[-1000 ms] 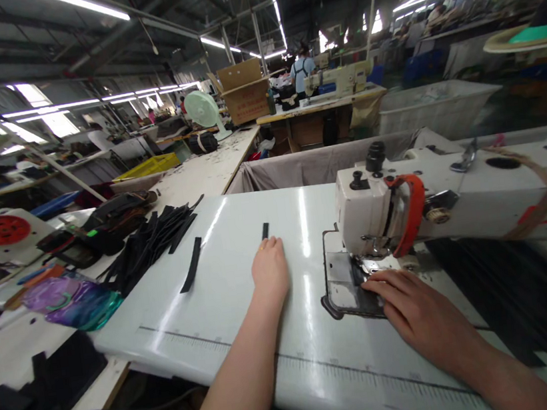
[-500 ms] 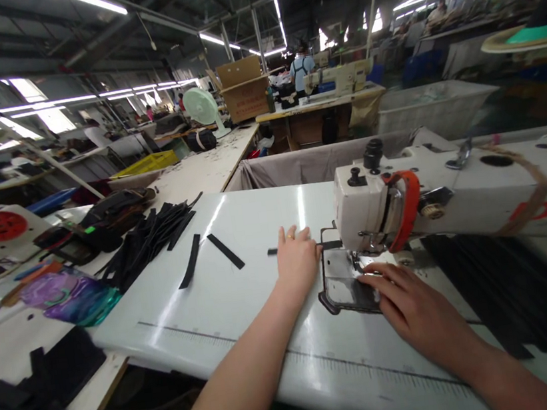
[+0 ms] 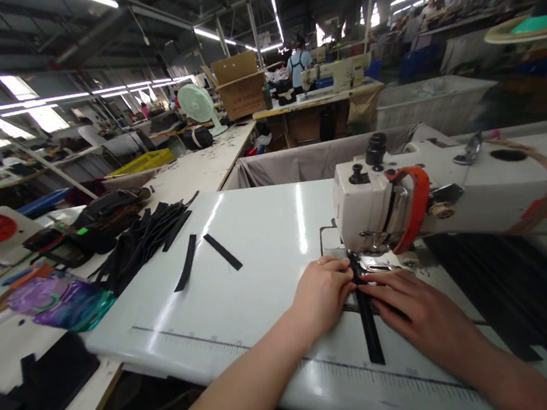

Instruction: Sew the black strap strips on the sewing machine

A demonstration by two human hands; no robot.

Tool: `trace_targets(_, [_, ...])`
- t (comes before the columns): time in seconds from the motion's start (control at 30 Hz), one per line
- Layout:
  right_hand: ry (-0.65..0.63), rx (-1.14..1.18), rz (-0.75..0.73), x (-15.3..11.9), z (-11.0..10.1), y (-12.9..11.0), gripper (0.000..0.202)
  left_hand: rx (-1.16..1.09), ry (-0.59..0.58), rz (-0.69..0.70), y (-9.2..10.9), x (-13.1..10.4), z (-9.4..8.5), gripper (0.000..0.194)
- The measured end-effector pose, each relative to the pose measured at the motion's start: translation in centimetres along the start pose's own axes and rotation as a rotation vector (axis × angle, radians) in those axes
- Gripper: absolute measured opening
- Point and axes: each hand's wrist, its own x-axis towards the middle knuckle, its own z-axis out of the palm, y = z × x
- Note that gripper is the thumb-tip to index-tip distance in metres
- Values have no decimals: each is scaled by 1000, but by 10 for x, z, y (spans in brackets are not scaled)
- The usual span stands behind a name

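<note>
Where a black strip lay crosswise under my left grip [image 3: 323, 296] half a second ago, a narrow, flat, black fabric-like strip [image 3: 372, 333] now runs from near to far, its far end at the needle area of the white metal sewing machine [image 3: 361, 203]. My left grip has come across to the right to meet it: the fingers are bent and drawn together, their tips touching the strip's left side, though I cannot tell whether they truly pinch it. My right grip [image 3: 411, 298] reaches in from the right, fingers held close together and tips on the strip; whether the thumb closes from below is hidden. So the piece, I judge, is now lined up at the needle and steadied from both sides, its near end lying free on the glossy, pale surface [image 3: 256, 224]. Two short, loose black strips [image 3: 223, 252] lie well apart to the left, unmoved, near a tangled heap of thin black strips [image 3: 149, 238] farther left.
</note>
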Motion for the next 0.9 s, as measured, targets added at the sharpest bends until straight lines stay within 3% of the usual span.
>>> trace_targets(0.4, [2, -15, -9, -1, 0, -1, 23, 97, -90, -29, 17, 7, -6, 16])
trace_targets(0.9, [-18, 23, 35, 2, -4, -5, 29, 127, -68, -41, 16, 12, -1, 19])
